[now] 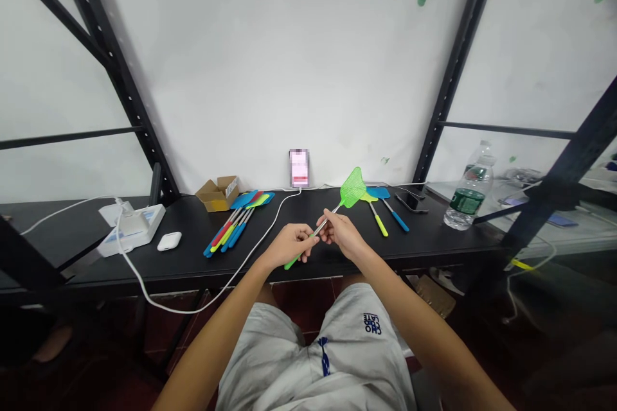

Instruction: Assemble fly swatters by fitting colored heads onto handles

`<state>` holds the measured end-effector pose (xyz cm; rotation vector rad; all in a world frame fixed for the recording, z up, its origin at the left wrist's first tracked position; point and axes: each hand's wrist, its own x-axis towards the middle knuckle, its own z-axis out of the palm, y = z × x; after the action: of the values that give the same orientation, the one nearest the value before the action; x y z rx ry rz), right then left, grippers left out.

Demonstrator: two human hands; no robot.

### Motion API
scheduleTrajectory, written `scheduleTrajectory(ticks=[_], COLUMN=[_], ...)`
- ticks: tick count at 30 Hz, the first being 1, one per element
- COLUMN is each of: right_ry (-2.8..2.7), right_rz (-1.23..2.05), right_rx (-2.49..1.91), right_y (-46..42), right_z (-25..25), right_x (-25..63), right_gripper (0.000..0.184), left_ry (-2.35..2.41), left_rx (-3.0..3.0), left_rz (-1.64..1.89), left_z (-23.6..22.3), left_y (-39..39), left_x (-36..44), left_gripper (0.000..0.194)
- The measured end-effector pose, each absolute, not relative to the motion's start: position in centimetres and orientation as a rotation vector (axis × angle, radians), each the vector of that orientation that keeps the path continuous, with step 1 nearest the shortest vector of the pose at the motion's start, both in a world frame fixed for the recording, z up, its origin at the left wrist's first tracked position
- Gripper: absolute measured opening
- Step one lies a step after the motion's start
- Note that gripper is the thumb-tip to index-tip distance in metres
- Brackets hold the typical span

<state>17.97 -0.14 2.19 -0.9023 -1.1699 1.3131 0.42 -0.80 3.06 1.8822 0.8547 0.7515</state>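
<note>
A green fly swatter is held in front of me, tilted with its mesh head up to the right. My left hand is closed round the green handle near its upper end. My right hand pinches the metal shaft below the head. On the black table to the left lies a pile of several fly swatters with blue, red and yellow-green handles. Right of my hands rest a yellow-green fly swatter and a blue fly swatter, their heads partly overlapping.
An open cardboard box stands behind the pile. A phone leans on the wall, its white cable crossing the table. At left are a power strip and a white earbud case; at right, plastic bottles and a dark phone.
</note>
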Motion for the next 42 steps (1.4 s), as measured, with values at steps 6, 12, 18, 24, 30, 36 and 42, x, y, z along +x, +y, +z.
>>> scheduleTrajectory(ticks=[6,12,18,24,30,36,42], right_ry=[-1.055,-0.926,-1.090,-1.208,-1.260,-1.181,-0.941], right_rz=[1.196,1.153,1.243,1.245,1.235,1.272,1.240], right_rx=[-0.874,-0.909,-0.959,-1.029,-1.035,-0.978,-0.868], right_y=[1.1,2.3,2.5,2.4,2.1,2.0,2.8], right_z=[1.9,1.6,0.6,-0.3,-0.1,0.1,0.0], right_x=[19.8,21.8,20.9,20.1,19.6,19.3,19.8], right_gripper=[0.044,0.037,0.035,0.034,0.037,0.041,0.037], left_ry=[0.975,1.143,1.298,1.362,1.035,0.976,0.971], left_rx=[2.056,2.060,2.176,2.379,2.378,2.365,2.080], left_rz=[0.833,1.067,1.308,1.322,1.065,0.934,0.998], left_z=[2.7,1.7,1.0,1.8,2.4,1.3,0.2], left_y=[0.1,2.6,4.1,2.2,-0.7,-0.6,0.8], left_x=[-0.6,-2.2,-3.3,-2.0,0.5,1.5,1.7], left_gripper=[0.032,0.030,0.033,0.026,0.029,0.018,0.022])
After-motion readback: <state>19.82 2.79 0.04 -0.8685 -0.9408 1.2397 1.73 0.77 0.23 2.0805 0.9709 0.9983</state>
